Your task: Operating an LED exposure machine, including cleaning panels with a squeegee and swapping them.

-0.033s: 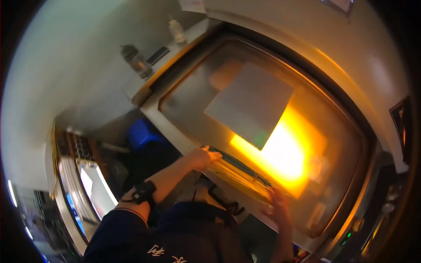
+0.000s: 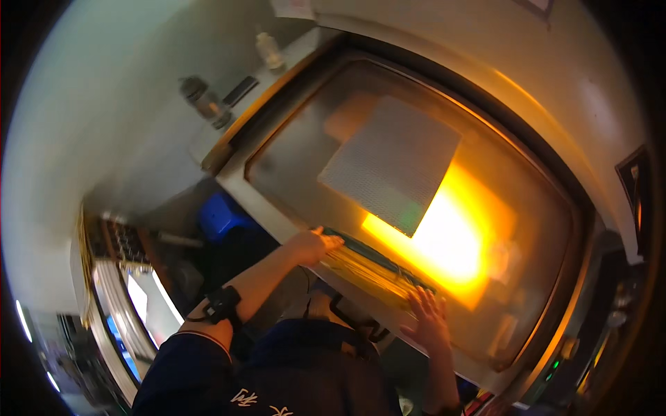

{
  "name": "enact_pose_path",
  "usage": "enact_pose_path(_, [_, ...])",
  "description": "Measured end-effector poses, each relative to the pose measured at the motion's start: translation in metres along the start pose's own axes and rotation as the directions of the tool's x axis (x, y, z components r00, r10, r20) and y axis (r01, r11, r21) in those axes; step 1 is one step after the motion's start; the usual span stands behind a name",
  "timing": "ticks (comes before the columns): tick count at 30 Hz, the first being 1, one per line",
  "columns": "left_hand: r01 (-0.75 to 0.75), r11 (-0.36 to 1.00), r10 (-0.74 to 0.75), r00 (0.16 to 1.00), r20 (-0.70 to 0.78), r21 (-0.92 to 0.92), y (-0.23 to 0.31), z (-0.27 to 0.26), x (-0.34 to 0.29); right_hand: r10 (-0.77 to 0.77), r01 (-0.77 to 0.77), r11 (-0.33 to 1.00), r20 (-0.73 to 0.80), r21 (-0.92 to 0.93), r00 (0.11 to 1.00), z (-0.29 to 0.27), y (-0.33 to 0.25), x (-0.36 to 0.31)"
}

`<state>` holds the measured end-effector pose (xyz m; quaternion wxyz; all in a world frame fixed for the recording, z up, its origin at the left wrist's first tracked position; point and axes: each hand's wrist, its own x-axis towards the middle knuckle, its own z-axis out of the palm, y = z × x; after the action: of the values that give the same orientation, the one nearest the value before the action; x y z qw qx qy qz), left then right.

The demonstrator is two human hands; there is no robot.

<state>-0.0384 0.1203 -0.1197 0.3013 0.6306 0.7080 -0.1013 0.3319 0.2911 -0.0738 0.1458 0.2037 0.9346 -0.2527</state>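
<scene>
A stack of thin panels [image 2: 371, 267], yellow at the edges with a dark green upper side, lies along the near rim of a light table [image 2: 274, 215]. My left hand [image 2: 313, 247] grips the stack's left end, with fingertips over its upper edge. At the other end my right hand [image 2: 429, 320] is open, its spread fingers touching the stack's right corner. Beyond the stack, a grey textured sheet [image 2: 392, 163] lies on the table's glowing surface, partly covering a bright yellow lit patch [image 2: 451, 239].
A dark bottle [image 2: 205, 102], a black flat object [image 2: 241, 91] and a pale squeeze bottle [image 2: 269, 50] stand at the far left ledge. Below it is a blue stool-like object [image 2: 223, 215]. A rack with white panels [image 2: 149, 305] is at left. Small green lights [image 2: 554, 365] glow at lower right.
My right hand has shifted slightly up and left, its fingers now spread at the stack's end. The left hand stays on its end. The whole view has drifted a little.
</scene>
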Motion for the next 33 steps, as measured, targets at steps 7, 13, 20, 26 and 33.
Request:
enact_pose_path(7, [-0.038,0.999,0.020,0.921,-0.390,-0.038,-0.161,-0.076,0.107,0.340,-0.283,0.937,-0.352,0.205,0.872,-0.009,-0.061,0.092])
enact_pose_path(13, [0.289,0.945,-0.323,0.891,-0.319,-0.151,-0.178,-0.191,0.270,0.492,-0.146,0.636,-0.253,0.757,0.833,-0.007,-0.113,0.076])
enact_pose_path(20, [0.029,0.995,-0.047,0.978,-0.201,-0.091,-0.127,-0.189,0.224,0.511,-0.123,0.118,0.046,0.985,0.858,0.018,-0.143,0.028])
enact_pose_path(26, [-0.042,0.995,0.068,0.945,0.320,-0.088,-0.075,-0.115,0.062,0.395,-0.122,0.296,-0.005,0.947,0.919,0.017,-0.166,-0.005])
enact_pose_path(33, [-0.088,0.989,0.090,0.996,-0.005,0.122,-0.033,-0.007,-0.061,0.347,-0.114,0.402,-0.036,0.908,0.937,0.046,-0.163,-0.066])
